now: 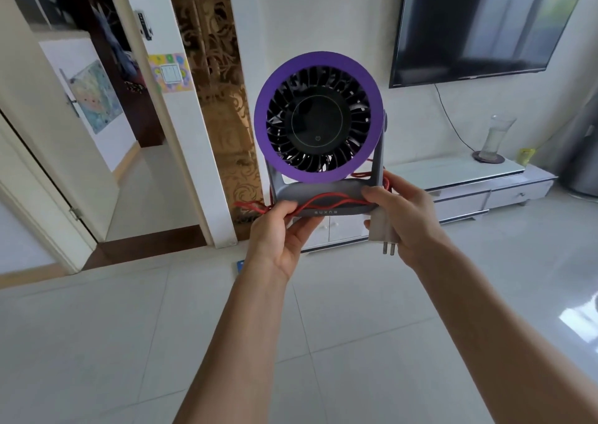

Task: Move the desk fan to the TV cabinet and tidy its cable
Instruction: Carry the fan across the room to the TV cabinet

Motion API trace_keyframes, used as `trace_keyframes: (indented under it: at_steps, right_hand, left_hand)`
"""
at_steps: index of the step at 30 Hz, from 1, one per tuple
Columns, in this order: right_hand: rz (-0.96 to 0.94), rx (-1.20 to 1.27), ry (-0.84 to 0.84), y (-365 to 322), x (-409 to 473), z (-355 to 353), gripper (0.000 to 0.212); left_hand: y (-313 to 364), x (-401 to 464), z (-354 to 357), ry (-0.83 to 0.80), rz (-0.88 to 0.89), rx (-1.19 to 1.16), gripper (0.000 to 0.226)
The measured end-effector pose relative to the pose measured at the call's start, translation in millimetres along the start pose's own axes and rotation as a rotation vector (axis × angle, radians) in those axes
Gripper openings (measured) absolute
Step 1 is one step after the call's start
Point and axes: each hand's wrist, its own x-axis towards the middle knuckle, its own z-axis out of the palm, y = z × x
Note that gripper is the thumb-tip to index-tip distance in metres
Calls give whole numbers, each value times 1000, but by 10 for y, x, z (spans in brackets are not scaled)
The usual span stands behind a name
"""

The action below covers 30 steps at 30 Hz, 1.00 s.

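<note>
You hold the desk fan [318,122] up in front of you with both hands, well above the tiled floor [161,326], its purple ring and black blades facing you. Your left hand [278,236] is clamped on the left end of the grey base, thumb over the red cable [323,201] that loops across the base's top. Your right hand [401,220] grips the right end of the base and also pins the white plug adapter [380,226] against your palm, its two prongs pointing down. More red cable bunches out past the left end of the base and behind the right upright.

The white TV cabinet [469,184] stands against the wall beyond the fan, to the right. Near its right end a glass vase [493,139] rests on a dark coaster [488,158], with a small yellow object [526,156] just beside it near the right edge. A wall-mounted TV [479,25] hangs above, a thin black wire [449,116] trailing from it down toward the vase. To the left, an open doorway [129,132] and a gold patterned panel [220,100] flank a white pillar carrying a light switch [170,73].
</note>
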Motion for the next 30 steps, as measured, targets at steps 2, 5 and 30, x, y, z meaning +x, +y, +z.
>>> trace_keyframes:
  at_steps: [2,5,30]
  right_hand:
    - [-4,-12,1,31,310,30,44]
    - [-5,-38,-2,67,813,115,36]
    - [61,-223,87,549,5025,962,7]
  left_hand:
    - [1,326,65,8,4,-1,11]
    - [58,870,178,12,5,-3,11]
    - [762,5100,899,96,118,422,17]
